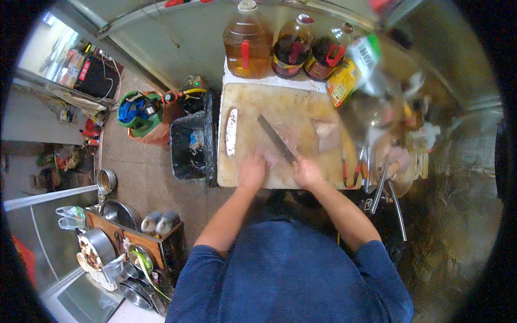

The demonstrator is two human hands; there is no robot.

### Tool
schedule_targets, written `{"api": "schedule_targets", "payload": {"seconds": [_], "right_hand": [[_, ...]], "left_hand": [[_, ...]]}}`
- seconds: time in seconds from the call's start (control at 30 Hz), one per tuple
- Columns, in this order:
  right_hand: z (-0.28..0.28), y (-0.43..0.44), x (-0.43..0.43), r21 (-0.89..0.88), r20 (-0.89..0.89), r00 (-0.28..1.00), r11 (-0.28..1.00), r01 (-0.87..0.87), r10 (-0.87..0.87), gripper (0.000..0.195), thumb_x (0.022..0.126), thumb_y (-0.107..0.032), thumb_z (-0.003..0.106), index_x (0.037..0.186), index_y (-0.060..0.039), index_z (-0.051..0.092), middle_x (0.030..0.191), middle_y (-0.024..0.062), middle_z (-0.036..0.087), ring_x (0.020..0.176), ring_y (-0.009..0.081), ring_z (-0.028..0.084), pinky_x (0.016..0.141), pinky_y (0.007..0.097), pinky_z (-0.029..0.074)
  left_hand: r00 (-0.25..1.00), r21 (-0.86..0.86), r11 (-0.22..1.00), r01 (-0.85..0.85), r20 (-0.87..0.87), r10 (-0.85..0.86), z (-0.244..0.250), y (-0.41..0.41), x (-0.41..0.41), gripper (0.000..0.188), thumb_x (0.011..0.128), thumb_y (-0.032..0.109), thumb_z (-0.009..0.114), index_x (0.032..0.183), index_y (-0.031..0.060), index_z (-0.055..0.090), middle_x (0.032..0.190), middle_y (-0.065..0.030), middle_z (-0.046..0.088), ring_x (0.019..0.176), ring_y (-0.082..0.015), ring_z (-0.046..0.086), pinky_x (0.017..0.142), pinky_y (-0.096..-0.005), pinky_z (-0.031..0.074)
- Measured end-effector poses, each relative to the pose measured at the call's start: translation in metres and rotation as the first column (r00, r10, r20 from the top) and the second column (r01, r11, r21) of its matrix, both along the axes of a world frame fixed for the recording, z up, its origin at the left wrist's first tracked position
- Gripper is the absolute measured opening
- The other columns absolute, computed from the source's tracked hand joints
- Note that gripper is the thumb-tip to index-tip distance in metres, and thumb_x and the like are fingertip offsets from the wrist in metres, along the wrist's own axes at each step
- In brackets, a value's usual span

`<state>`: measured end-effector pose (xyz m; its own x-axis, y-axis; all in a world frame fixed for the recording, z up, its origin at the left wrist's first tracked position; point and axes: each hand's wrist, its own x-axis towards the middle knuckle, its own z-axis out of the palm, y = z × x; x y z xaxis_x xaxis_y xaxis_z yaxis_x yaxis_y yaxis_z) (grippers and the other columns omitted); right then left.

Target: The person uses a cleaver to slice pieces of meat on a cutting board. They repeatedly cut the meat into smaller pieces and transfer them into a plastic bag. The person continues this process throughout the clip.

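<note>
A knife with a long, broad blade (pixel 277 139) slants up and left across a large plastic cutting board (pixel 242 93). My right hand (pixel 307 173) grips its handle near the front of the board. Left of the blade, my left hand (pixel 253 171) holds down a pale piece of raw meat (pixel 274 157); blur hides the fingertips. Another thin slice of meat (pixel 287 131) lies just beyond the blade. A larger pale chunk of meat (pixel 328 133) rests farther right on the board, apart from both hands.
Behind the board stand a big oil jug (pixel 246 52) and two dark sauce bottles (pixel 293 52). Yellow packet (pixel 343 82) and metal-handled utensils (pixel 379 189) crowd the right side. Left are a lined bin (pixel 188 149) and a green basket (pixel 149 129); pots (pixel 99 244) sit lower left.
</note>
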<state>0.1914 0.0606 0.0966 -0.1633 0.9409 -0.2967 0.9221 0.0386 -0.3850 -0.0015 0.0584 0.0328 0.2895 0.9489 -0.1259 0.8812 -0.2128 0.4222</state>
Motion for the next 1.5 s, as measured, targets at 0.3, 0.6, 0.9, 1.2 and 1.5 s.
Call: {"api": "schedule_targets", "payload": {"seconds": [0.3, 0.6, 0.9, 1.2, 1.5], "right_hand": [[-0.033, -0.008, -0.037, 0.075, 0.088, 0.992, 0.993, -0.095, 0.088, 0.014, 0.081, -0.013, 0.054, 0.084, -0.0022, 0.063, 0.072, 0.0206, 0.068, 0.066, 0.0368, 0.069, 0.06, 0.0482, 0.056], [0.018, -0.008, -0.031, 0.182, -0.067, 0.996, 0.982, -0.043, 0.056, 0.015, 0.088, -0.016, 0.053, 0.091, -0.0048, 0.062, 0.077, 0.0214, 0.068, 0.067, 0.0396, 0.068, 0.063, 0.0477, 0.056], [-0.026, -0.011, -0.034, -0.051, -0.099, 0.992, 0.996, 0.074, -0.078, 0.025, 0.091, -0.021, 0.055, 0.093, 0.0024, 0.063, 0.084, 0.0275, 0.066, 0.081, 0.0434, 0.065, 0.075, 0.0517, 0.052], [-0.01, 0.005, -0.001, -0.033, -0.09, 0.986, 0.99, 0.137, -0.139, 0.031, 0.091, -0.026, 0.054, 0.098, 0.0019, 0.064, 0.087, 0.0269, 0.067, 0.082, 0.0439, 0.066, 0.076, 0.0525, 0.052], [-0.016, -0.011, 0.009, -0.184, -0.043, 0.998, 0.982, 0.044, -0.052, 0.028, 0.092, -0.028, 0.053, 0.096, -0.0023, 0.063, 0.091, 0.0252, 0.067, 0.086, 0.0431, 0.065, 0.078, 0.0533, 0.052]], "left_hand": [[0.996, 0.181, 0.983, 0.027, 0.078, -0.042, -0.015, -0.022, -0.012, 0.022, 0.079, 0.016, 0.064, 0.098, 0.006, 0.066, 0.109, -0.011, 0.062, 0.102, -0.0301, 0.058, 0.086, -0.041, 0.047], [0.999, 0.172, 0.985, -0.012, 0.05, 0.003, -0.023, -0.029, -0.016, 0.019, 0.082, 0.023, 0.067, 0.096, 0.009, 0.066, 0.104, -0.0065, 0.063, 0.096, -0.0297, 0.059, 0.081, -0.0424, 0.047], [0.993, 0.152, 0.985, -0.083, 0.099, 0.068, -0.002, -0.033, -0.014, 0.019, 0.08, 0.013, 0.066, 0.095, 0.002, 0.064, 0.104, -0.014, 0.062, 0.098, -0.0331, 0.059, 0.084, -0.0427, 0.048], [0.869, -0.201, 0.879, -0.433, 0.167, 0.466, 0.006, -0.016, -0.006, 0.05, 0.075, 0.02, 0.073, 0.118, 0.0034, 0.055, 0.101, -0.0201, 0.064, 0.098, -0.0393, 0.061, 0.083, -0.0478, 0.05], [0.656, -0.421, 0.816, -0.397, 0.491, 0.573, -0.015, -0.006, -0.016, 0.043, 0.082, 0.009, 0.072, 0.119, 0.0031, 0.05, 0.095, -0.0108, 0.062, 0.071, -0.0205, 0.063, 0.066, -0.0356, 0.053]]}}
